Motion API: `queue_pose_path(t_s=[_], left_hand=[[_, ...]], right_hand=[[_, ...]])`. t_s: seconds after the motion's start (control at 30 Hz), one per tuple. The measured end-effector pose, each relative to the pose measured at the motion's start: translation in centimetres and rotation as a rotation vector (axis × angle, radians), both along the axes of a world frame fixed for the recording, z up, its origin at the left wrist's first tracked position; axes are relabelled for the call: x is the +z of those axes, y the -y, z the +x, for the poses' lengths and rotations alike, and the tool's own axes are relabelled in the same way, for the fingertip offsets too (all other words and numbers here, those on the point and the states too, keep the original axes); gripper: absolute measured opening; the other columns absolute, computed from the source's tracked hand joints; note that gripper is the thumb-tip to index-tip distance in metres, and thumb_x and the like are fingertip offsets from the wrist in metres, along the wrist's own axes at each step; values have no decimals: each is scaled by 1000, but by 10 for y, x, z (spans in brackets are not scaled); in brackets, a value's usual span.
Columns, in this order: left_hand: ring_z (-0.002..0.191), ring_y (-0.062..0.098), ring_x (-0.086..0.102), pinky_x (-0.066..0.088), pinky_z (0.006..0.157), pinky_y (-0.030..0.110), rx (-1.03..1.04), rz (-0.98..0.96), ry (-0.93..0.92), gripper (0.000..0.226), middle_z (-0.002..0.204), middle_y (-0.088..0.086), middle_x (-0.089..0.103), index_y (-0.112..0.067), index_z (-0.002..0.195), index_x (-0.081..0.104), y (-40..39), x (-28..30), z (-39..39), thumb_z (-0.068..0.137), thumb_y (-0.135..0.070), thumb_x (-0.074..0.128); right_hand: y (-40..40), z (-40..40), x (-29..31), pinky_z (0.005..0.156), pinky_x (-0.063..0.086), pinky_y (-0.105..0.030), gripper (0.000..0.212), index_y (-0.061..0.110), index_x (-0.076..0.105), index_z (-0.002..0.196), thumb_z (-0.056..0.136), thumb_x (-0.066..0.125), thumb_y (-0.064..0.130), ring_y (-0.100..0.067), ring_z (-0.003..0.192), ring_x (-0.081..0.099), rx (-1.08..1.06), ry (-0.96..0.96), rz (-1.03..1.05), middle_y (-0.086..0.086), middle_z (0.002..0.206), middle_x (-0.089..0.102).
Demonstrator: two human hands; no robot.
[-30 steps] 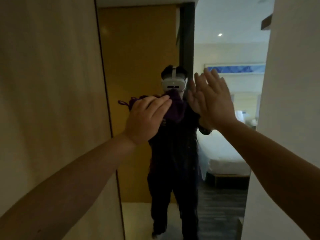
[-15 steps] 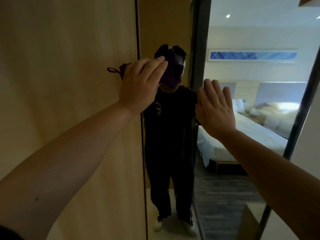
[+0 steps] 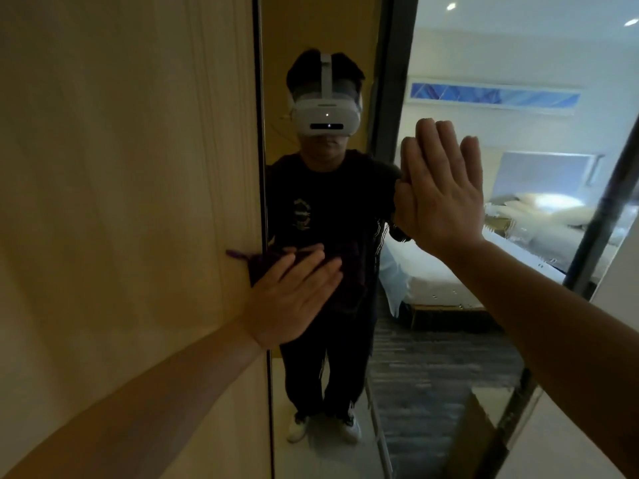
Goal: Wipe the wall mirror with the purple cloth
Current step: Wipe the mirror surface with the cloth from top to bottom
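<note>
The tall wall mirror (image 3: 432,340) fills the middle and right of the view, framed in dark metal. My left hand (image 3: 294,299) presses the purple cloth (image 3: 262,262) flat against the glass near the mirror's left edge, at about waist height of the reflection. A corner and loop of the cloth stick out to the left over the wood panel. My right hand (image 3: 442,191) rests flat on the glass higher up and to the right, fingers together and pointing up, holding nothing.
A light wood panel (image 3: 121,202) runs along the mirror's left edge. The mirror's dark right frame (image 3: 601,216) slants beside a pale wall (image 3: 615,299). The glass reflects a person in dark clothes with a white headset, a bed and a dark carpet.
My left hand has slid the cloth down the glass from head height of the reflection to waist height. My right hand stays flat on the mirror.
</note>
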State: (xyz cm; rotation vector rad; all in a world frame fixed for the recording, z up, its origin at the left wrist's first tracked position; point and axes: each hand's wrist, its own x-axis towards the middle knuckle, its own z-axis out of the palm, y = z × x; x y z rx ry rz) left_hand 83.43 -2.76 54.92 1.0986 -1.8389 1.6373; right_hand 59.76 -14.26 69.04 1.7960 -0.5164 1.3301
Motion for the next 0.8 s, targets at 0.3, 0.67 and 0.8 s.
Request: queue_pose_path(t_s=[0.3,0.67,0.8], left_hand=[[139,20,42,39,106,40,36,292,-5,39,151,-5,45,-23,140,54,-30,-92,-5,105,-17,38],[120,29,46,40,95,46,-190,-100,-262,43,138,9,57,-9,136,53,-10,183,-76,94,-5,52],[136,31,41,35,107,49,-31,-69,-279,49,150,8,46,-11,142,50,27,245,-112,97,-29,51]], right_hand=[[-11,-4,1,122,9,-54,52,7,28,152,107,30,32,-37,149,17,-7,-42,150,-18,160,23],[1,-106,-21,122,2,-55,61,13,13,156,101,23,39,-29,152,-3,-243,72,437,-14,165,6],[24,-119,-24,122,2,-54,63,11,14,156,104,20,46,-30,152,-3,-200,0,365,-15,164,7]])
